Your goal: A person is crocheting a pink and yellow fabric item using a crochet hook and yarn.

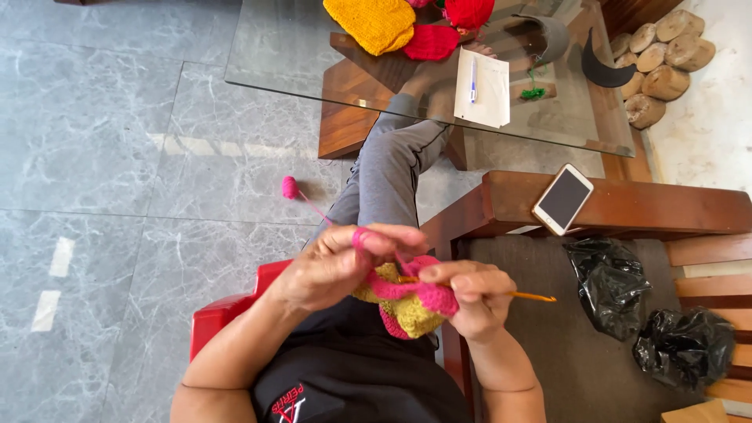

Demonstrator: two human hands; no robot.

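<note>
My left hand (333, 262) holds a pink and yellow crocheted piece (407, 305), with pink yarn wound around its index finger. My right hand (470, 298) grips an orange crochet hook (533, 296) whose tip pokes out to the right, and also pinches the pink edge of the piece. A strand of pink yarn runs from my left hand down to a small pink yarn ball (290, 186) on the grey tile floor. Both hands are close together above my lap.
A glass table (290, 55) ahead carries yellow (372, 23) and red knitted pieces (431, 43), a paper with a pen (482, 90) and a green yarn scrap. A phone (562, 198) lies on a wooden armrest. Two black plastic bags (607, 278) sit at right. I sit on a red chair (223, 313).
</note>
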